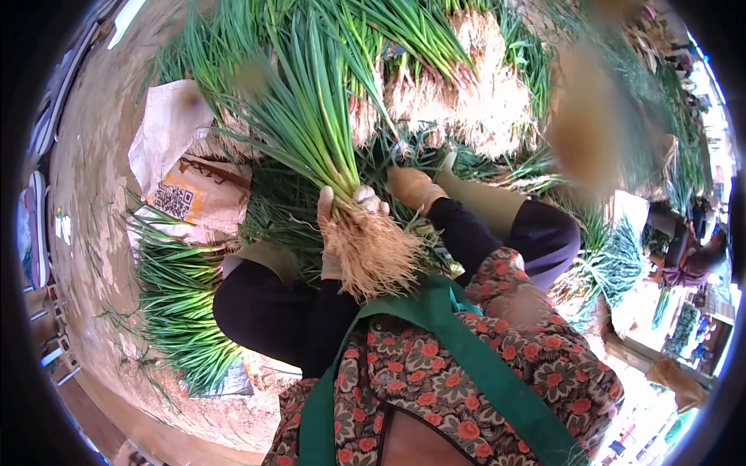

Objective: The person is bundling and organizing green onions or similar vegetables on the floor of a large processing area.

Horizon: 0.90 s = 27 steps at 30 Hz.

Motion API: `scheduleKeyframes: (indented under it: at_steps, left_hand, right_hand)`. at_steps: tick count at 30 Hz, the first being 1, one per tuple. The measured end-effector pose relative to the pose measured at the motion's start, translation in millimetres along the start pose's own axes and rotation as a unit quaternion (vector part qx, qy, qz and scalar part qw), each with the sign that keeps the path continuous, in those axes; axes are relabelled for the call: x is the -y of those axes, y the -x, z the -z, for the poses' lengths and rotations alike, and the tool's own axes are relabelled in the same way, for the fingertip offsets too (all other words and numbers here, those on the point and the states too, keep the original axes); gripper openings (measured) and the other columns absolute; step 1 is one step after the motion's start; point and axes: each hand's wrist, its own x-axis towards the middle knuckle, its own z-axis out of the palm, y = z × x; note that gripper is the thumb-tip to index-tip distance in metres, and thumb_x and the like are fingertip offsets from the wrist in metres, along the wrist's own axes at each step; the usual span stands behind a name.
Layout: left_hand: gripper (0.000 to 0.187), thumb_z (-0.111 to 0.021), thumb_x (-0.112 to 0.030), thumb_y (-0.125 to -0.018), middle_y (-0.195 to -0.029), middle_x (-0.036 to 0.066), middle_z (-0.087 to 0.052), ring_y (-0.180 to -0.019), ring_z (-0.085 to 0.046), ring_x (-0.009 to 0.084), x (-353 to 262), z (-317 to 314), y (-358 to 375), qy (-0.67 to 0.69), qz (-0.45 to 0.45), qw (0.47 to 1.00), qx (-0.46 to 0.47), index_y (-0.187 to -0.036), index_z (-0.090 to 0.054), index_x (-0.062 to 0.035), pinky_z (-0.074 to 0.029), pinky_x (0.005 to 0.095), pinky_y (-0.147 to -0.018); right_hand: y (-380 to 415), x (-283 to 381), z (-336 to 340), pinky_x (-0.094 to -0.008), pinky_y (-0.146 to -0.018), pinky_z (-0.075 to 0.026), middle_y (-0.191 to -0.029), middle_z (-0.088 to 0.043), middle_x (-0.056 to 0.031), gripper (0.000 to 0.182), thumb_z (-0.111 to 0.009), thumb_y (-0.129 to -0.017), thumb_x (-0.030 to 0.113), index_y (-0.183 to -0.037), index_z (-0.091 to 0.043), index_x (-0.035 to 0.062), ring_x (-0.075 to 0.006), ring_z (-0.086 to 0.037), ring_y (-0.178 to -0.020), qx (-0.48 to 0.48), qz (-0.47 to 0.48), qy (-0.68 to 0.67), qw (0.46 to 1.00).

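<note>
My left hand (332, 252), in a pale glove, is wrapped round a bunch of green onions (330, 147) near the root end. Gloved fingertips show on the bunch's right side. Its tangled, soil-brown roots (374, 252) hang toward my lap, while the long green leaves point away from me. To the right of the bunch is my gloved right hand (416, 189), back upward, its fingers hidden from view. A single green onion (400, 146) with a small white bulb lies just beyond that hand. Loose green leaves cover the ground between my legs.
Piled green onions (466, 93) with pale roots lie ahead. Another heap (186, 311) is at my left, near a paper sack with a QR code (175, 200). More bundles (614, 260) lie at right, with a person (695, 252) farther off. Blurred spots obscure the upper right.
</note>
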Motion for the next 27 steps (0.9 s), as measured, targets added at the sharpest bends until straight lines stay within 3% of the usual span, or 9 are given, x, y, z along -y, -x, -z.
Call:
scheduleKeyframes:
  at_steps: [1,3,5,7,10,17,19,24,27]
  left_hand:
    - [0.046,-0.054,-0.049,-0.091,-0.088,0.006,-0.055,-0.087,-0.056,0.0210,-1,1,-1,-0.018,-0.023,0.999,-0.022,-0.099,-0.053,-0.0034,-0.041,0.0417,-0.094]
    - [0.043,-0.056,-0.045,-0.090,-0.088,0.007,-0.054,-0.084,-0.055,0.0206,4,-3,-1,-0.022,-0.020,0.988,-0.150,-0.103,-0.052,-0.0040,-0.045,0.0384,-0.086]
    - [0.037,-0.059,-0.039,-0.089,-0.086,0.008,-0.055,-0.081,-0.056,0.0211,7,-6,-6,-0.108,-0.028,0.978,-0.178,-0.103,-0.053,-0.0054,-0.050,0.0379,-0.078]
    - [0.034,-0.061,-0.035,-0.088,-0.084,0.008,-0.056,-0.078,-0.057,0.0215,12,-9,-8,-0.157,-0.036,0.958,-0.238,-0.105,-0.053,-0.0066,-0.053,0.0381,-0.072]
    - [0.034,-0.062,-0.034,-0.088,-0.080,0.008,-0.058,-0.073,-0.058,0.0204,13,-14,-10,-0.201,-0.062,0.937,-0.279,-0.107,-0.053,-0.0069,-0.053,0.0376,-0.067]
    - [0.044,-0.054,-0.045,-0.093,-0.096,0.004,-0.052,-0.094,-0.055,0.0179,6,-5,-2,0.093,-0.054,0.990,0.087,-0.106,-0.049,-0.0037,-0.039,0.0401,-0.099]
    - [0.044,-0.054,-0.045,-0.094,-0.100,0.004,-0.051,-0.101,-0.054,0.0195,0,-2,-4,0.144,-0.024,0.977,0.154,-0.108,-0.048,-0.0033,-0.037,0.0406,-0.103]
    - [0.063,-0.052,-0.041,-0.095,-0.106,0.009,-0.057,-0.096,-0.057,0.0216,9,-24,-2,0.088,-0.042,0.995,0.033,-0.139,-0.033,-0.0012,-0.040,0.0410,-0.101]
    - [0.063,-0.054,-0.039,-0.094,-0.104,0.010,-0.059,-0.094,-0.058,0.0222,5,-20,-2,0.029,-0.024,0.999,0.005,-0.141,-0.035,-0.0026,-0.043,0.0419,-0.099]
  right_hand:
    - [-6,-24,-12,-0.0449,-0.081,-0.049,-0.092,-0.067,-0.0207,0.035,-0.054,-0.090,0.033,-0.105,-0.062,0.0023,-0.0368,-0.064,-0.092,-0.011,0.100,-0.033,0.994]
    - [5,-6,12,-0.0424,-0.079,-0.050,-0.091,-0.066,-0.0213,0.038,-0.051,-0.094,0.037,-0.104,-0.063,0.0017,-0.0358,-0.065,-0.090,-0.174,0.083,-0.132,0.972]
    - [2,17,50,-0.0361,-0.077,-0.051,-0.091,-0.066,-0.0225,0.038,-0.053,-0.095,0.034,-0.108,-0.061,-0.0012,-0.0327,-0.065,-0.088,-0.166,0.088,-0.416,0.890]
    - [12,57,93,-0.0379,-0.079,-0.050,-0.094,-0.066,-0.0233,0.041,-0.054,-0.095,0.036,-0.109,-0.061,-0.0020,-0.0330,-0.065,-0.091,-0.142,0.074,-0.451,0.878]
    - [6,63,86,-0.0409,-0.085,-0.049,-0.103,-0.063,-0.0279,0.051,-0.051,-0.094,0.043,-0.115,-0.059,-0.0020,-0.0368,-0.063,-0.098,-0.266,0.090,-0.212,0.936]
    - [34,-13,15,-0.0441,-0.078,-0.050,-0.089,-0.067,-0.0210,0.033,-0.050,-0.091,0.033,-0.095,-0.062,0.0023,-0.0370,-0.065,-0.086,-0.089,-0.033,-0.001,0.995]
    - [42,-28,18,-0.0428,-0.080,-0.050,-0.095,-0.067,-0.0183,0.036,-0.050,-0.092,0.036,-0.096,-0.063,0.0026,-0.0354,-0.064,-0.091,0.075,0.118,0.036,0.989]
    - [-12,-24,54,-0.0403,-0.079,-0.051,-0.094,-0.067,-0.0178,0.038,-0.050,-0.093,0.037,-0.104,-0.063,0.0033,-0.0305,-0.064,-0.087,-0.267,0.012,-0.195,0.944]
    - [-38,-25,56,-0.0413,-0.084,-0.050,-0.098,-0.067,-0.0197,0.038,-0.055,-0.088,0.034,-0.106,-0.063,0.0028,-0.0322,-0.065,-0.095,-0.220,-0.035,-0.077,0.972]
